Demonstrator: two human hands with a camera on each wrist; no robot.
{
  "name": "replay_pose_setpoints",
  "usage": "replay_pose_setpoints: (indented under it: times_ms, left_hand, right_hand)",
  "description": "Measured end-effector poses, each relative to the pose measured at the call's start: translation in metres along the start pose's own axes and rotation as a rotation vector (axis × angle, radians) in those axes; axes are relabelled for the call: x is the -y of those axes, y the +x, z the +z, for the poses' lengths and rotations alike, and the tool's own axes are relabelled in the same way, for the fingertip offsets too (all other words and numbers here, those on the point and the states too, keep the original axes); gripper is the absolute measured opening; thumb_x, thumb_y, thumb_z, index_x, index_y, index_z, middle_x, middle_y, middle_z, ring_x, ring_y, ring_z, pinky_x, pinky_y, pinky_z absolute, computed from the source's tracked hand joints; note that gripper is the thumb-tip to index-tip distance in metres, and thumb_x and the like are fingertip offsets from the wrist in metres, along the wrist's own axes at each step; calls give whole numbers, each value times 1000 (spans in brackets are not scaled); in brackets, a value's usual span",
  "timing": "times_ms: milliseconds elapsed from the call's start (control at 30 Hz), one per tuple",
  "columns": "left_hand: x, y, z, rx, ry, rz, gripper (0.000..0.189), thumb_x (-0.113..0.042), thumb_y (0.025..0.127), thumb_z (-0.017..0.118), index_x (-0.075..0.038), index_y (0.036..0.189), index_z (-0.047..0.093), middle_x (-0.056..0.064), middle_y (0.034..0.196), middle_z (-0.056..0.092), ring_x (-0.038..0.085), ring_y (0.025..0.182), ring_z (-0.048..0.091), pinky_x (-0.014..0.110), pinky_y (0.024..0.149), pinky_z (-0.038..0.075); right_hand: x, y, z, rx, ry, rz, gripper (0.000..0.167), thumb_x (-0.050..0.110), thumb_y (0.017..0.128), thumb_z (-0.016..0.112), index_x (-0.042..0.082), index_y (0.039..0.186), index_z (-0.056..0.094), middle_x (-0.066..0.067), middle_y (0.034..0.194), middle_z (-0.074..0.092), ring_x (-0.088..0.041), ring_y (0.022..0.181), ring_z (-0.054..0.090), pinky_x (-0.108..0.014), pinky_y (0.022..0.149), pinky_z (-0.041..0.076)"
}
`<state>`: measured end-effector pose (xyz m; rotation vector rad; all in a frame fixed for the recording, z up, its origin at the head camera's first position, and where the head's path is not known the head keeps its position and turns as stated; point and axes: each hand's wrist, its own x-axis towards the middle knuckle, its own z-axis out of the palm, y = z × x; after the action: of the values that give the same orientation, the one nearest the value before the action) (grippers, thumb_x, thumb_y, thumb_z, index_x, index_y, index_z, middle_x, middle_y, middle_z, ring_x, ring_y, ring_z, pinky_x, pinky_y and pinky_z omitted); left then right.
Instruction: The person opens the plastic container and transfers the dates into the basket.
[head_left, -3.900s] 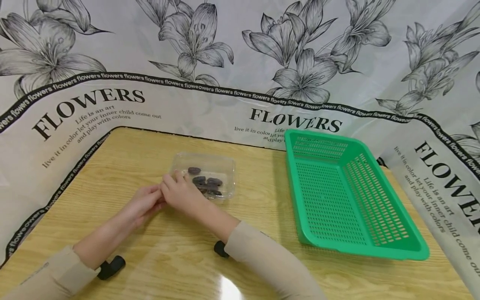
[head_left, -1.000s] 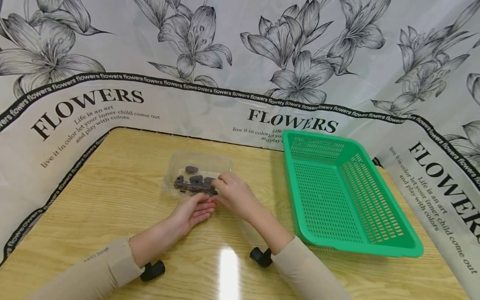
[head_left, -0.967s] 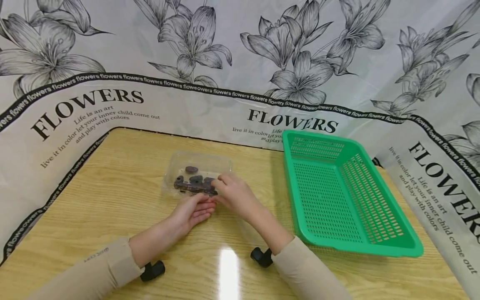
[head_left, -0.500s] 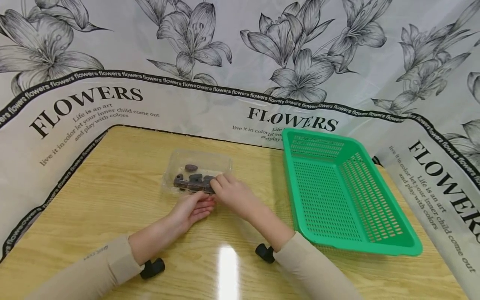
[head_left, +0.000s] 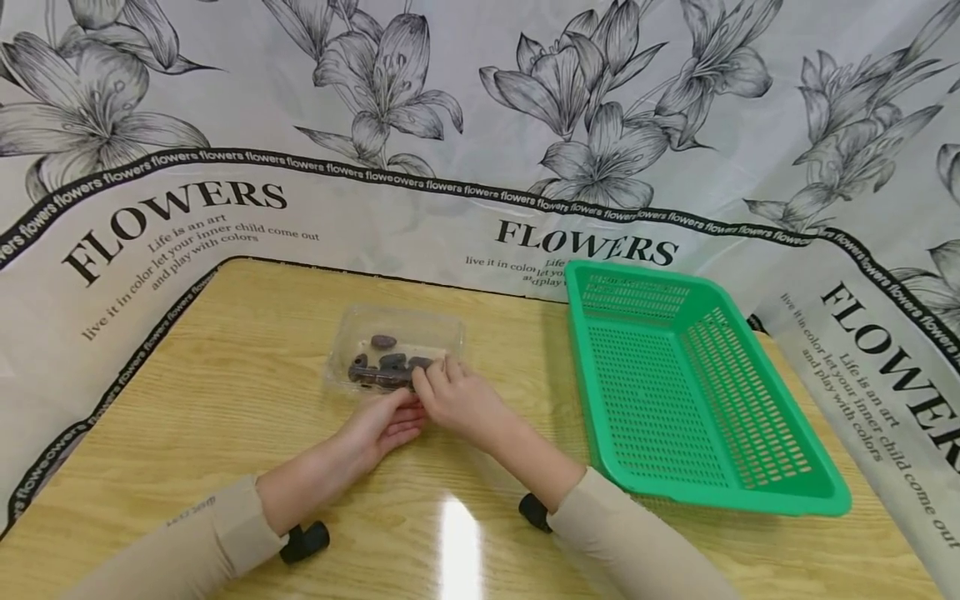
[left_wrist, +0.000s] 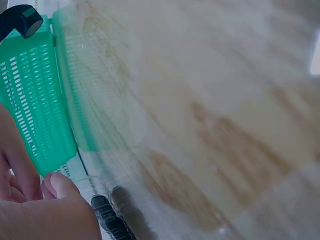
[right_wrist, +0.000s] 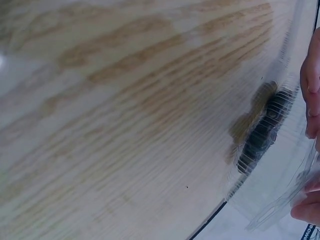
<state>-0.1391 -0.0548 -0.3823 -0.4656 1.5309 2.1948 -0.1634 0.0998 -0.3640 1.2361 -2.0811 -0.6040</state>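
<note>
A clear plastic box [head_left: 427, 329] stands left of the table's middle, holding several dark brown oval pieces [head_left: 392, 362] that look like dates. At its front right corner, the thumb and fingertips of my left hand [head_left: 375, 433] pinch the front edge, with the other fingers loosely bent. Right beside it, my right hand [head_left: 461, 404] grips the same corner with curled fingers, covering the contact point. The right wrist view shows the box's ribbed wall, the dark pieces [right_wrist: 262, 132] inside, and fingertips at the clear rim [right_wrist: 280, 205]. Both thumbs are partly hidden.
A large green perforated basket [head_left: 656, 400] stands on the right of the wooden table [head_left: 247, 333]. A flower-printed curtain [head_left: 420, 208] encloses the back and sides. Black wrist mounts [head_left: 306, 542] hang under both sleeves.
Both hands have moved from the box's front left corner to its front right corner. Over the last second, my right hand has shifted slightly left and my left hand has barely moved.
</note>
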Motion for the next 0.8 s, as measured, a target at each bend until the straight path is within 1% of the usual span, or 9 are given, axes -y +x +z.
replay_pose_setpoints:
  times_ms: [67,133,200,300,400,467,600,700,800]
  left_hand:
    - [1,0,0,3,0,3,38,-11,95,44,15,123,48,3,78,65,11,74,63,27,78,53]
    - [1,0,-1,6,1,2,38,-11,95,43,16,122,48,4,77,64,11,73,63,27,77,53]
    - [2,0,-2,8,1,-1,38,-10,96,43,16,123,47,4,77,64,12,74,63,28,78,53]
    - [3,0,-2,15,1,0,39,-10,96,42,16,124,46,4,79,65,12,75,63,30,81,53]
    - [2,1,-1,23,4,9,40,-11,96,42,16,125,46,5,82,66,13,78,63,33,86,51]
    - [2,1,-1,28,1,16,39,-10,96,42,16,125,46,9,86,67,16,83,64,35,90,49]
    - [1,0,-2,36,-5,13,39,-9,96,42,16,125,45,16,98,67,22,94,64,38,93,47]
    - [1,-1,-2,40,-13,8,40,-9,96,42,16,126,44,17,100,67,23,96,63,38,94,46]
    - [0,-1,-2,40,-18,6,39,-9,96,42,16,126,44,15,98,67,22,95,64,38,94,47]
  right_hand:
    - [1,0,0,-3,2,5,35,-1,98,24,0,110,57,-17,97,63,-29,90,65,-32,76,55]
    - [3,1,1,-4,12,9,35,-1,98,23,0,108,56,-17,96,63,-29,89,65,-32,75,55]
    - [3,1,0,-1,30,15,29,0,98,29,-1,107,56,-17,95,63,-29,89,65,-32,75,55]
    - [2,1,-1,9,51,21,18,4,95,43,-1,107,56,-17,96,63,-29,89,65,-32,76,55]
    - [0,2,0,20,71,22,18,7,92,53,-2,107,55,-17,96,63,-30,90,65,-33,78,55]
    - [-2,2,-2,32,93,31,19,6,91,55,-3,108,55,-17,96,63,-29,91,65,-32,79,54]
    - [-7,4,-6,47,162,68,22,4,89,55,-3,111,54,-14,99,63,-26,92,63,-30,80,54]
    - [-9,6,-7,52,198,84,23,3,90,55,-1,112,54,-12,101,63,-24,92,62,-27,78,54]
    - [-9,7,-8,60,207,82,23,3,90,55,0,112,55,-11,102,62,-23,91,62,-26,75,54]
